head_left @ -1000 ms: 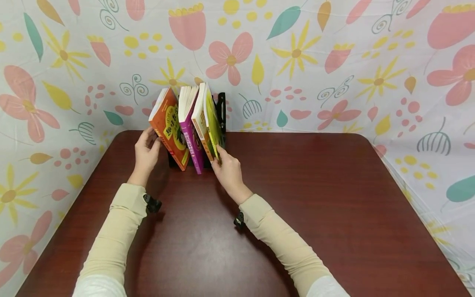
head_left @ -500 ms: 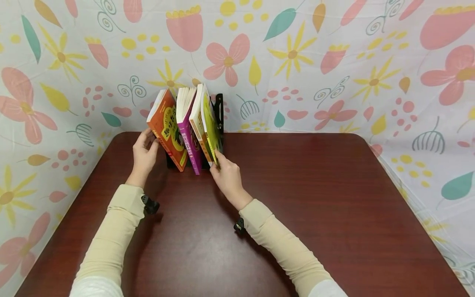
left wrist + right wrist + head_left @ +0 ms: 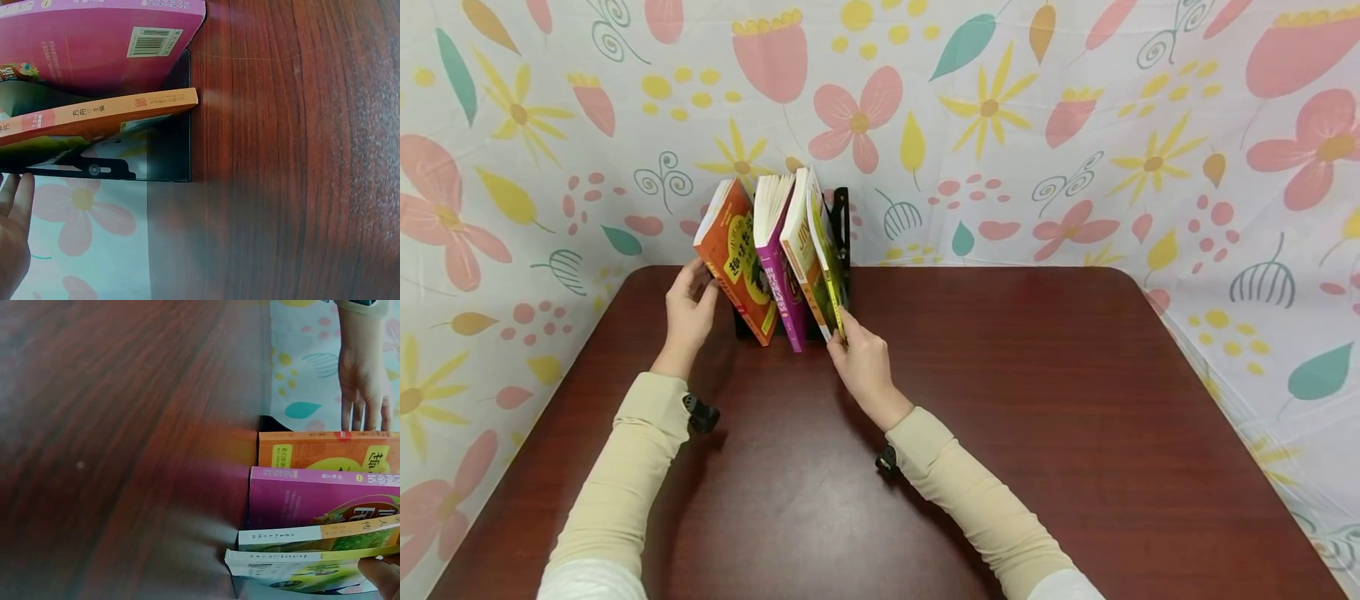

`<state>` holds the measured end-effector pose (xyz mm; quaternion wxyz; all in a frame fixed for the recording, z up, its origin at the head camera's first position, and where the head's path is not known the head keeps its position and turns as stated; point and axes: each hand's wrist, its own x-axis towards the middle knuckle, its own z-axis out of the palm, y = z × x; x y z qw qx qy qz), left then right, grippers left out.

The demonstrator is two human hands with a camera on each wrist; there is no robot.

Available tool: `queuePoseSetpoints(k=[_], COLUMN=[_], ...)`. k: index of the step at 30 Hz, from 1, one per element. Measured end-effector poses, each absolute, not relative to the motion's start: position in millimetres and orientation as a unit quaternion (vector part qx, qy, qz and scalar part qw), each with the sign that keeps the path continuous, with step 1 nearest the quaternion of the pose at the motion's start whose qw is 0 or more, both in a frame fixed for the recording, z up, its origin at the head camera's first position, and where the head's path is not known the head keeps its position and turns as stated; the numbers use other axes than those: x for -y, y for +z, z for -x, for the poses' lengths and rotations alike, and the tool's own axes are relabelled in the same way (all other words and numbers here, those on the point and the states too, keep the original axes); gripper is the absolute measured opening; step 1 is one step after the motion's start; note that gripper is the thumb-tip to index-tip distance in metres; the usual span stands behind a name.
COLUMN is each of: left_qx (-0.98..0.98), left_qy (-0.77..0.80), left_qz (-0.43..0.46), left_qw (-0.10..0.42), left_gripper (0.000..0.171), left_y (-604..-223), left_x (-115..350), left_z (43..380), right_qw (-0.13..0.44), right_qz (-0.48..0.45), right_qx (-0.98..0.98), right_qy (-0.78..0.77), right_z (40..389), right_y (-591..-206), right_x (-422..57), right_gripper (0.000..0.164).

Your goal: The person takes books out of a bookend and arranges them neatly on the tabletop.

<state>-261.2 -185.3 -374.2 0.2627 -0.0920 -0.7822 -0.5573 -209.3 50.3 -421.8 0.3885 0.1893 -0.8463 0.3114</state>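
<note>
Several books lean in a black bookend [image 3: 842, 212]. From the left they are an orange book [image 3: 737, 258], a thick purple book [image 3: 784, 283], a white-and-orange book [image 3: 801, 250] and a thin yellow-green book [image 3: 825, 250]. My left hand [image 3: 691, 312] is at the orange book's outer side; in the left wrist view its straight fingers [image 3: 22, 203] touch the bookend's side plate. My right hand [image 3: 865, 362] pinches the yellow-green book near the lower end of its spine. In the right wrist view, only part of that hand [image 3: 382, 575] shows, at the cover.
The bookend stands near the back edge of a dark red-brown table [image 3: 1000, 375]. A flower-patterned cloth [image 3: 1037, 167] hangs behind it and along both sides. A black wrist camera [image 3: 702, 412] sits on the left sleeve, another [image 3: 887, 460] on the right.
My right hand has come slightly toward me, drawing the yellow-green book's lower end a little outward; the white-and-orange book's lower end has also come forward. My left hand stays at the orange book's side.
</note>
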Motion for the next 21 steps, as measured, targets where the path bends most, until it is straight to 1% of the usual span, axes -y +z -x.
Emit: queuePoseSetpoints(k=[10, 21], left_qx=[0.781, 0.784], left_qy=[-0.558, -0.560], left_qz=[0.097, 0.088], left_qw=[0.262, 0.252], left_gripper=[0.038, 0.038], left_y=[-375, -373], left_x=[187, 185], left_z=[262, 259], right_qw=[0.418, 0.425], right_qz=[-0.181, -0.171], right_qx=[0.835, 0.824], right_qy=[0.308, 0.333], right_z=[203, 197], right_y=[-422, -422], right_x=[-52, -57], right_gripper=[0.035, 0.037])
